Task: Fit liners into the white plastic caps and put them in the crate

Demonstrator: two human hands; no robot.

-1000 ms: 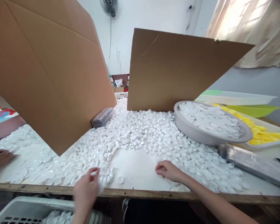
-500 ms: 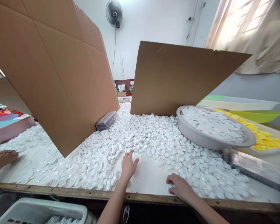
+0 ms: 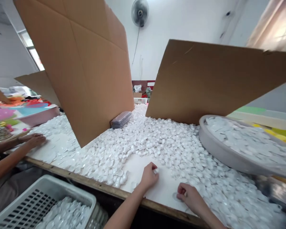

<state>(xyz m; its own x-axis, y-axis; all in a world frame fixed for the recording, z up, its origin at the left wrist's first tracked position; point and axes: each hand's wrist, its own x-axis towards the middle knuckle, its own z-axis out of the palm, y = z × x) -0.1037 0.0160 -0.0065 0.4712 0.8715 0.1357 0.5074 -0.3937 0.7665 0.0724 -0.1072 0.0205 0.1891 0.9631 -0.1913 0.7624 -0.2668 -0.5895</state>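
Observation:
My left hand (image 3: 149, 176) is closed in a pinch over the bare patch of the table, with a small white cup-like piece (image 3: 156, 171) between thumb and fingers. To its right, my right hand (image 3: 188, 194) has its fingers curled together at a thin, pale round disc (image 3: 175, 196) near the table's front edge. A wide heap of small shiny white pieces (image 3: 154, 140) surrounds the bare white tabletop (image 3: 163, 184) on the left, far and right sides.
Cardboard sheets (image 3: 90, 70) stand on the table. A grey basin (image 3: 219, 152) of white flat pieces is at right, and a plastic case (image 3: 121, 120) lies amid the heap. Below left is a slatted basket (image 3: 91, 198). Another person's hands (image 3: 35, 140) rest at far left.
The view has swung left. My left hand has come back from the heap's edge, moved toward my right hand and closed on a white piece. My right hand stays curled at its disc.

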